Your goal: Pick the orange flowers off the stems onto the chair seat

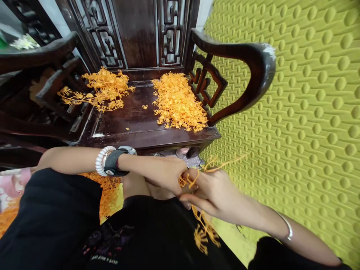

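My left hand (165,172), with a beaded bracelet and a dark wristband behind it, is closed around orange strands in front of my lap. Against it, my right hand (221,191) also has its fingers bent closed on the strands. The orange flower strand (201,238) looks like thin plastic stems with spiky, claw-like heads; some heads hang below my hands, and thin stems stick out above the right one. Both sets of fingertips are partly hidden where the hands meet.
A dark carved wooden chair (126,129) stands ahead. On its seat are a dense pile of orange flower heads (178,101) at right and a looser bunch of orange stems (108,88) at left. More orange strands (109,195) lie low at left. A padded yellow-green wall (309,131) rises at right.
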Demonstrator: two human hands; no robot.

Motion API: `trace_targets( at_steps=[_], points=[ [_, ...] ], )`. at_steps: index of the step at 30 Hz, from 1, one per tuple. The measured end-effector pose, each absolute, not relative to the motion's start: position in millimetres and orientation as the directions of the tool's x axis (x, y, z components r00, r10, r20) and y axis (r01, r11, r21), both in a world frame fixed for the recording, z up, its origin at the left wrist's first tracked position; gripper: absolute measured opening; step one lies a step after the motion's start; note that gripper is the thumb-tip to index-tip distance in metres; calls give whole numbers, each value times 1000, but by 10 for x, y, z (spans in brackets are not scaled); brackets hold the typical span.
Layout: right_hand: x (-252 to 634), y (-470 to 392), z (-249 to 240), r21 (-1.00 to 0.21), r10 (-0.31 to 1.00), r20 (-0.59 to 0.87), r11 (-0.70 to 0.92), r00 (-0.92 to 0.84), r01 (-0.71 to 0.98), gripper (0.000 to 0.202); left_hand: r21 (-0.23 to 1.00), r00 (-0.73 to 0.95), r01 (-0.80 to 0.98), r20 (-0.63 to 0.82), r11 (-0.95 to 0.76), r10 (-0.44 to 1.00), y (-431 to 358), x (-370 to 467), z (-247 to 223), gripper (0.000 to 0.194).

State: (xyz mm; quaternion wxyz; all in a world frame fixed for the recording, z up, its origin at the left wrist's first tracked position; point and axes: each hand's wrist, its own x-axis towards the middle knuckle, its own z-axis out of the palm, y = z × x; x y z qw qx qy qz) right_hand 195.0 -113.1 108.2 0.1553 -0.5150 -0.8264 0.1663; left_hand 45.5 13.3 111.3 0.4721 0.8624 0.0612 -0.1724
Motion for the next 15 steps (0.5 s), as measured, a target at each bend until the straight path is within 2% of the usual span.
trace_targets(
  at_steps=[3,6,8,11,15],
  points=[
    [1914,-1100,1089,-486,915,24,362,-402,796,31,820,917,267,-378,-506,-128,145,479,1143,35],
    [1923,-1077,1149,-540,908,-22,341,-417,770,27,759,938,238,-341,-607,-59,134,445,1228,41],
    [1958,-1060,1204,-602,869,-89,343,-487,721,29,749,930,242,-361,-616,-72,95,402,1294,47],
    [2016,-1020,1245,-764,737,-107,369,-668,530,35,799,908,223,-379,-559,-179,-27,347,1376,47],
    [2026,-1009,1222,-924,650,-44,262,-758,278,39,836,943,80,-240,-543,-231,-194,299,1408,37]
  ],
)
